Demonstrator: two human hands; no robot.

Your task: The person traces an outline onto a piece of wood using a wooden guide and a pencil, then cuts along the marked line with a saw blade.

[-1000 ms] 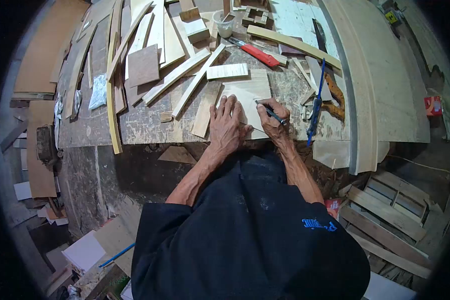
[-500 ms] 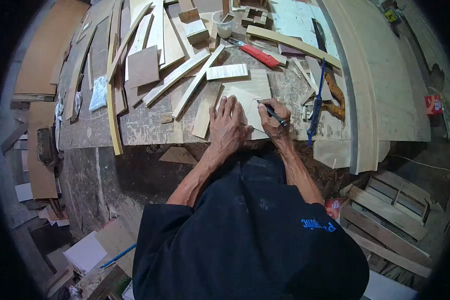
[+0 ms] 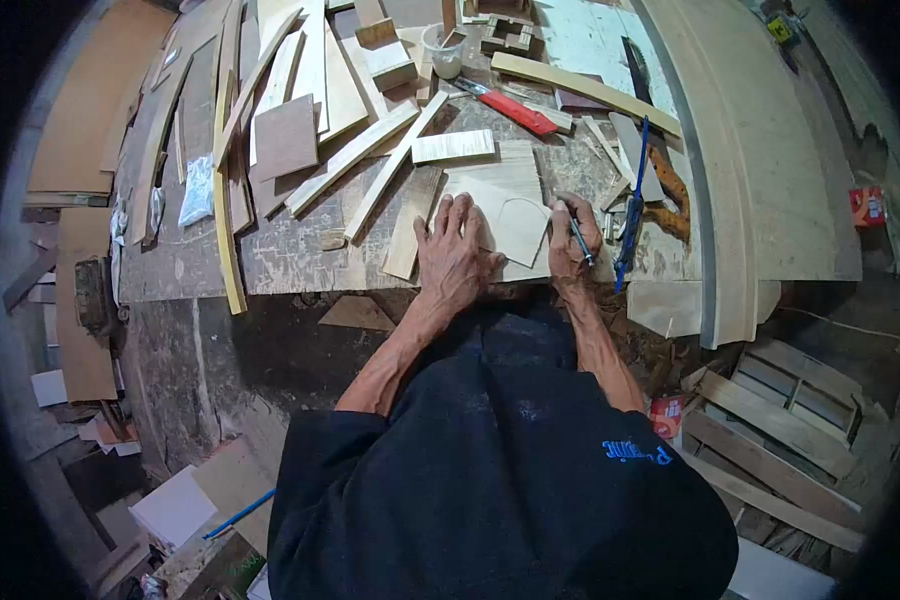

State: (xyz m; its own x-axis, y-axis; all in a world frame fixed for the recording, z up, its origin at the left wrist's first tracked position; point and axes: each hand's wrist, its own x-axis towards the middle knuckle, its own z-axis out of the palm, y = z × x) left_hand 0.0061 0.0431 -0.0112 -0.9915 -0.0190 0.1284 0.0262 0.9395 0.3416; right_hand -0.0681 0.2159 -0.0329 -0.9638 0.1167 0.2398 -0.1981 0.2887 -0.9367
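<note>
My left hand lies flat with fingers stretched out, pressing on a thin pale wooden piece. A curved line like an arch is drawn near that piece's upper right corner. It rests on a larger light board at the bench's front edge. My right hand is closed round a dark pen, just at the right edge of the piece. The pen tip is hard to make out. Above my hands sits a short pale block, and a narrow wooden strip lies beside my left hand.
Several wooden strips cover the bench's left side. A red utility knife and a white plastic cup lie farther back. To the right are a blue slim tool, a handsaw with an orange-brown handle and a long board.
My right hand has shifted right with the pen, off the middle of the thin piece, uncovering the drawn curve. My left hand stays in nearly the same place.
</note>
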